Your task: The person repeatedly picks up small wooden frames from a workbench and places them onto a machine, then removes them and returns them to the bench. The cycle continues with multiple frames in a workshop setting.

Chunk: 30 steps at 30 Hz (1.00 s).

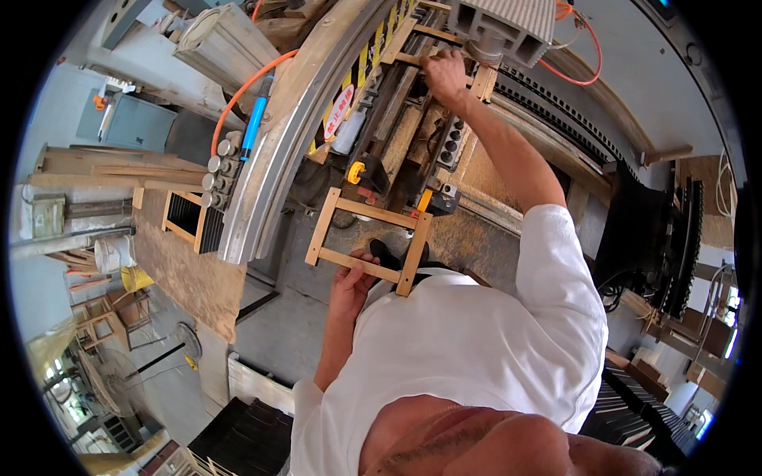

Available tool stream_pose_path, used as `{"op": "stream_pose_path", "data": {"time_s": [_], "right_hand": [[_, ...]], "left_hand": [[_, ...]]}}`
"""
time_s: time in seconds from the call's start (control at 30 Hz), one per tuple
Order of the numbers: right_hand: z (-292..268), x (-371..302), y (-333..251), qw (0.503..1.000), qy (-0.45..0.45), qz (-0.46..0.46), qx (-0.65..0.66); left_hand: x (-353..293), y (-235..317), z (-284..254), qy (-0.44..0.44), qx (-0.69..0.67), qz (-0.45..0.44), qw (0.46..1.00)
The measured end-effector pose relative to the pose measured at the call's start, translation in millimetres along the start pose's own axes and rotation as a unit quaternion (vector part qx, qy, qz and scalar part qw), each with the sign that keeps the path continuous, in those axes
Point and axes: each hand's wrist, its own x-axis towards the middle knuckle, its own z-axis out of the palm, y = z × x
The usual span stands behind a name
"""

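My left hand point(349, 285) holds a small rectangular wooden frame point(414, 254) by its near rail, close to my body. Four light wood bars make up this frame, and its middle is open. Farther off, my right arm reaches up and away over a woodworking machine. The right hand point(446, 78) is closed at a second wooden frame point(399, 41) that lies in the machine under a grey ribbed metal block point(508, 30). Its fingertips are partly hidden, with the fingers bent around a bar of that frame.
Between me and the machine bed are a yellow knob point(356, 170) and a black button panel point(452, 144). Sawdust covers a board point(496, 178). A curved metal rail point(266, 170) with an orange hose runs at left, beside a brown bench point(186, 262) bearing stacked frames point(193, 222).
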Motion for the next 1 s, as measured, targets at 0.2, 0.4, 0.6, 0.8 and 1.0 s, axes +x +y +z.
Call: {"op": "stream_pose_path", "data": {"time_s": [0.2, 0.4, 0.6, 0.8, 1.0], "right_hand": [[17.5, 39.5, 37.3, 0.995, 0.015, -0.015, -0.093], [49.7, 51.0, 63.6, 0.987, 0.099, -0.010, -0.128], [54.7, 58.9, 69.8, 0.996, 0.055, -0.011, -0.071], [59.0, 62.6, 75.8, 0.996, 0.058, -0.017, -0.067], [54.9, 68.1, 78.1, 0.995, 0.057, -0.027, -0.079]], "left_hand": [[-7.0, -18.2, -45.4, 0.059, -0.062, 0.043, 0.995], [-10.1, -33.3, -102.0, 0.167, -0.081, 0.067, 0.980], [-5.1, -41.5, -136.8, 0.200, -0.073, 0.101, 0.972], [-2.0, -48.2, -148.1, 0.255, -0.057, 0.096, 0.961], [-0.8, -50.3, -147.3, 0.289, -0.008, 0.115, 0.950]]}}
